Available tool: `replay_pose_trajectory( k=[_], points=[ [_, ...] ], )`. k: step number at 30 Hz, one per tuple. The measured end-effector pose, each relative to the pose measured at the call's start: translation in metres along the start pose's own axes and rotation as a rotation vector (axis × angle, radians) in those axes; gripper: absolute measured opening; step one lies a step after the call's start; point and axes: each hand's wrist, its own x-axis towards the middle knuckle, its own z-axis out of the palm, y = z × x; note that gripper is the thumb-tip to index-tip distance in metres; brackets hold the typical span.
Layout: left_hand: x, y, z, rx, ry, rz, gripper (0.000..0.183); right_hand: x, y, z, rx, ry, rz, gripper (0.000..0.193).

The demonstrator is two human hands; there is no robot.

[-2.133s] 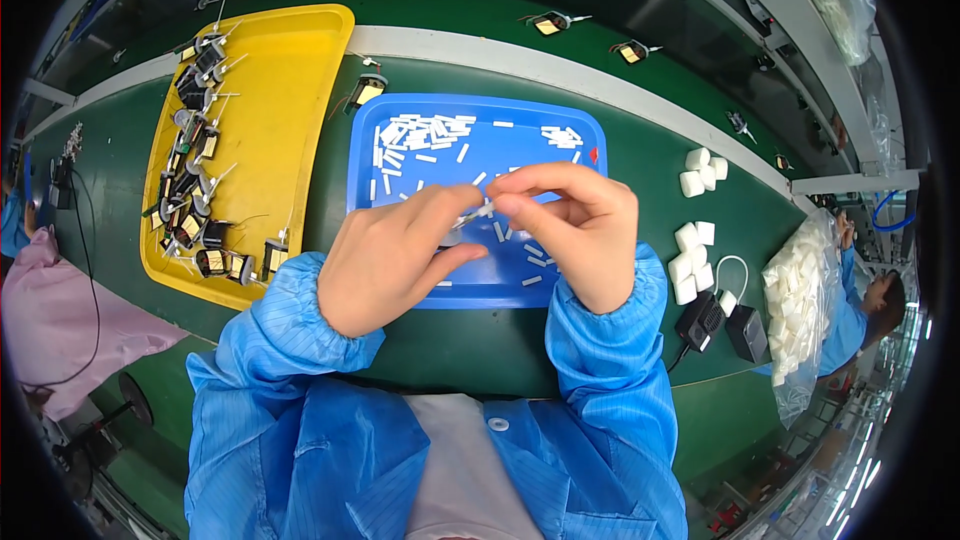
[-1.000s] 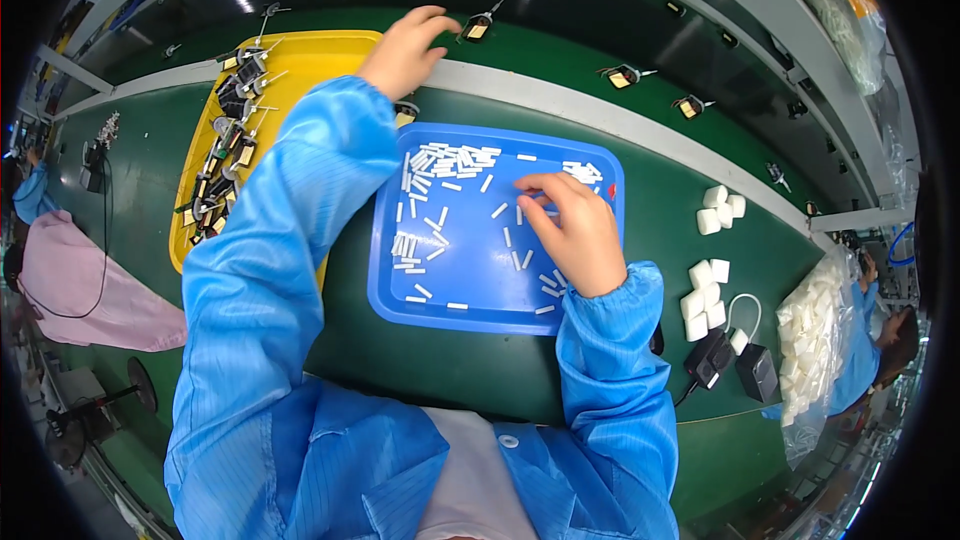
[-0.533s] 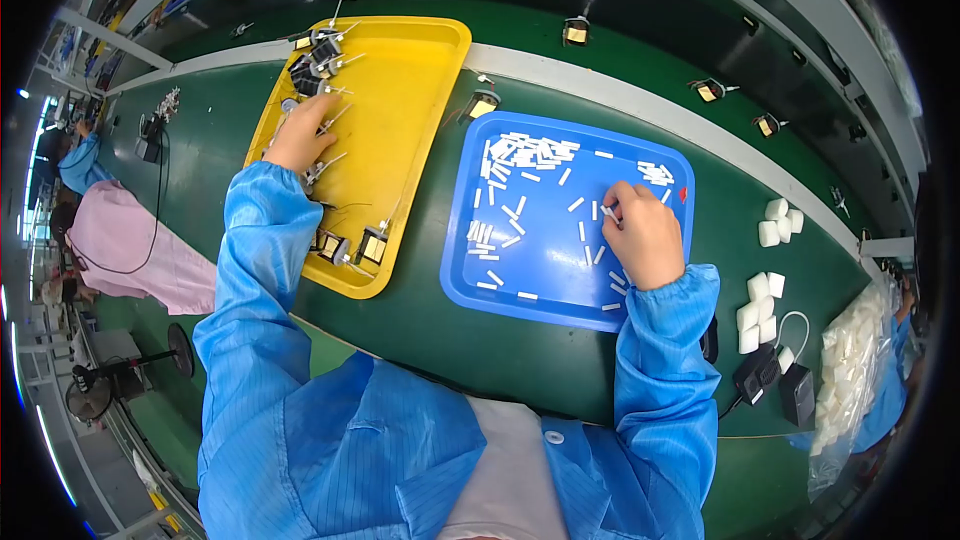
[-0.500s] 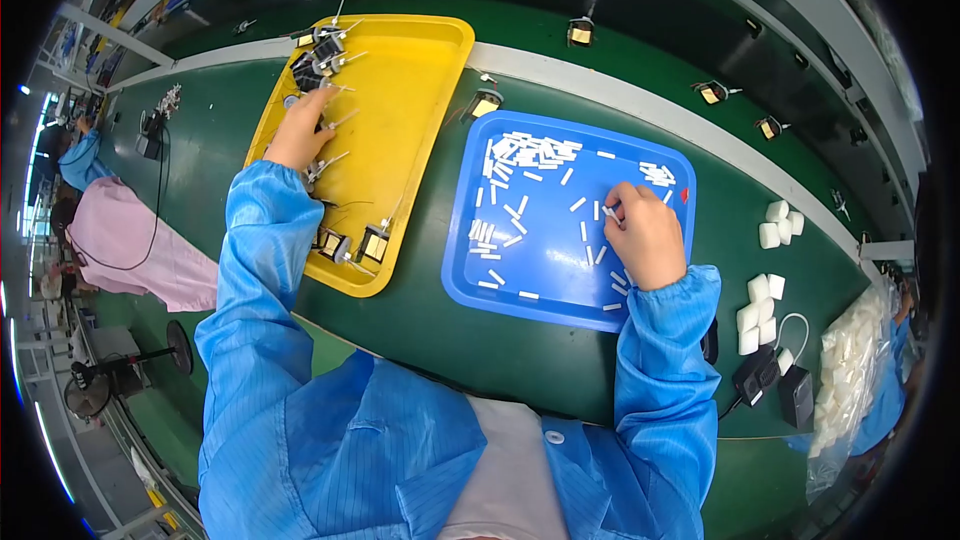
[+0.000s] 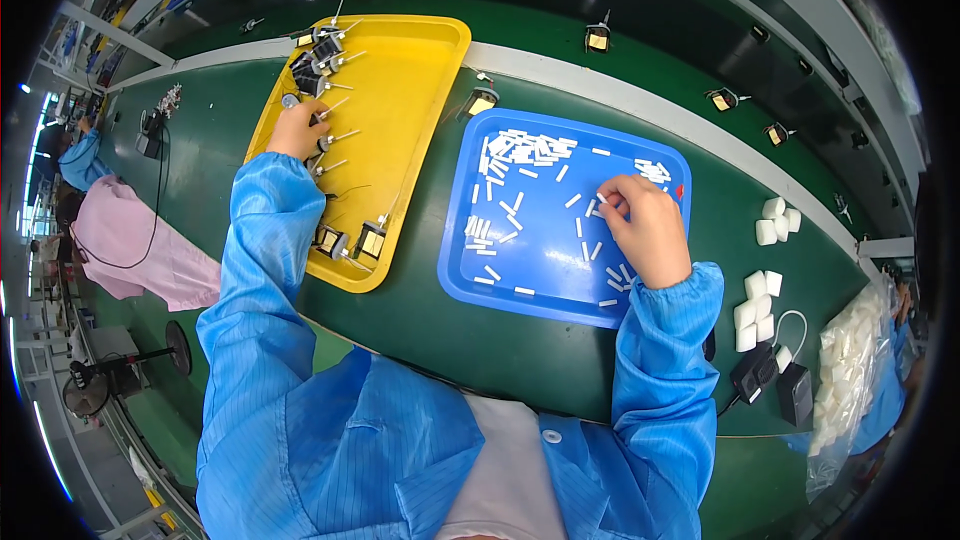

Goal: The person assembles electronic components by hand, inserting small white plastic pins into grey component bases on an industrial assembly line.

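Your left hand [image 5: 296,130] reaches into the yellow tray [image 5: 415,90], fingers closed on a small pinned component [image 5: 322,118], its pin pointing right. Your right hand [image 5: 648,230] rests curled on the blue tray [image 5: 520,280], pinching a white tube piece [image 5: 601,204]; its axis is hidden.

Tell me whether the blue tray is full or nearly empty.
Neither: the blue tray is partly filled. Small white pieces cluster at its far edge and lie scattered elsewhere, with much bare blue floor between. The right hand rests among them.

White foam blocks [image 5: 760,300] are sitting to the right of the right hand, black adapters [image 5: 775,380] and a clear bag [image 5: 850,370] lying beyond; a pink-clad co-worker [image 5: 130,245] is working far left.
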Motion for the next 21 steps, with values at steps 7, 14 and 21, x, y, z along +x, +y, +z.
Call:
replay_pose_trajectory(
  k=[7,14,21],
  points=[
    [-0.053,0.126,-0.028,-0.944,-0.139,0.222,0.023,-0.003,-0.035,-0.016,0.535,0.081,-0.012,0.015],
    [-0.096,0.204,-0.025,-1.512,-0.971,0.224,0.042,-0.020,-0.067,-0.047,0.875,0.083,0.026,0.018],
    [-0.111,0.231,-0.015,-1.156,-0.556,0.560,0.046,-0.029,-0.071,-0.057,0.921,0.184,-0.018,0.016]
  ],
)
